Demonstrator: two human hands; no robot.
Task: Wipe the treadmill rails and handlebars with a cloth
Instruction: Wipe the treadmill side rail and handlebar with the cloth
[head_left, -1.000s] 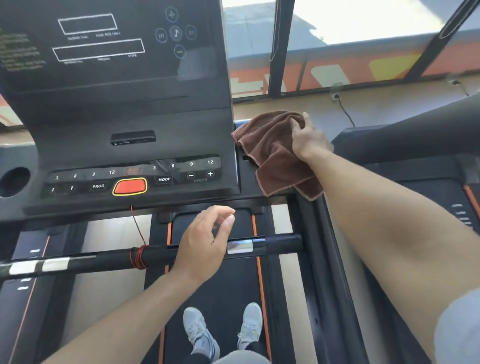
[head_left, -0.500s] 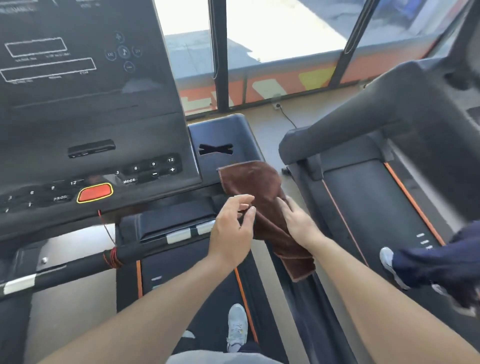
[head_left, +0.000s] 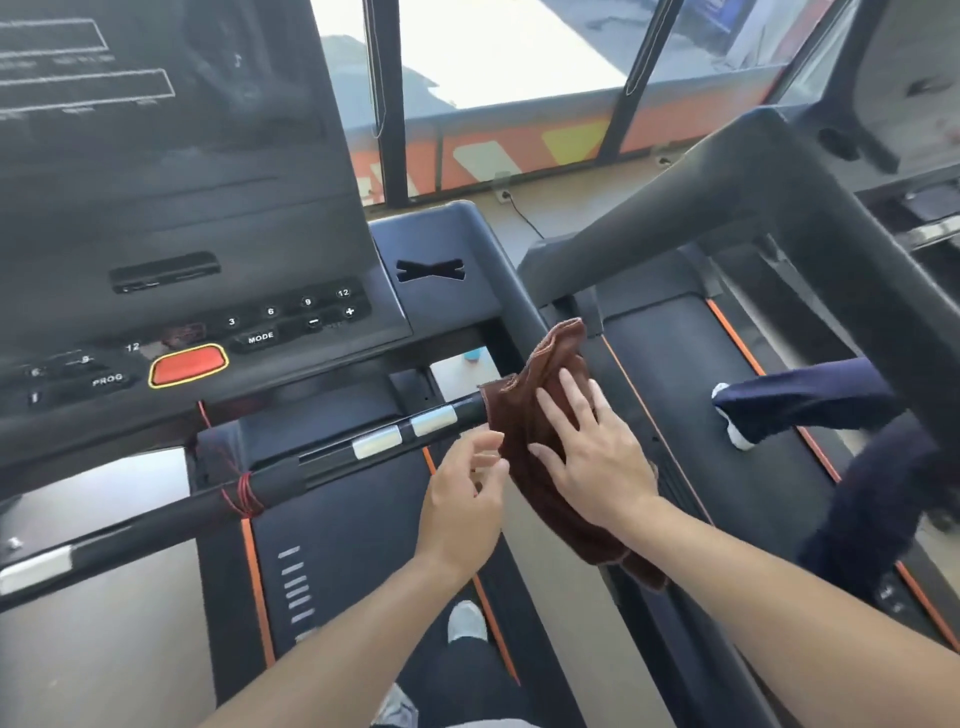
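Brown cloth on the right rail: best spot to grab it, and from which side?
Probably the bunched upper folds of the brown cloth, taken from above and the right. They stand up off the right rail and are uncovered; the right hand lies flat over the middle, and the lower end hangs down the rail.

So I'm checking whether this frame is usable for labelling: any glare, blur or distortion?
Head view: window blown out white; console shows faint reflections; wide-angle bend curves the handlebar; left hand fingertips slightly motion-blurred; cloth and right hand reasonably sharp.
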